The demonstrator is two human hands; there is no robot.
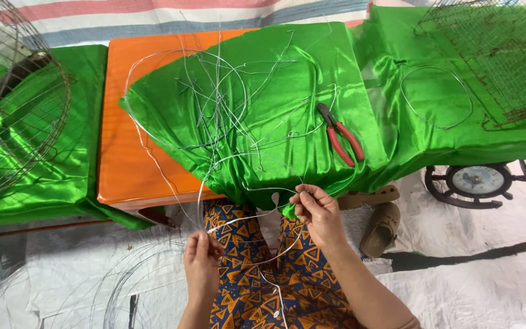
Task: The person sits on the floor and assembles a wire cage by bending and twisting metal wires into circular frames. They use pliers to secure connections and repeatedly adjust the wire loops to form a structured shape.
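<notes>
Fingers of my left hand (201, 253) were pinched together on a thin wire (238, 218), low over my lap. Fingers of my right hand (316, 210) were closed on the same wire farther along, just beside a small loop at its end. Between the two hands the wire ran as a shallow curve above my patterned trousers (287, 286), and a second strand hung down from it toward my knees.

To the right of my right hand, a tan shoe (380, 228) lay on the white floor sheet (476, 286). Coils of wire (135, 286) lay on the floor to my left.

Just beyond my hands stood an orange table (123, 134), partly covered with green cloth (287, 67). A tangle of wire pieces (226, 103) lay on that cloth. Red-handled pliers (340, 134) lay to the right of the tangle, well apart from both hands.

Farther right, a wire ring (436, 97) rested on more green cloth, near a rusty mesh cage (500, 55). A round wire frame (13, 103) stood at far left.
</notes>
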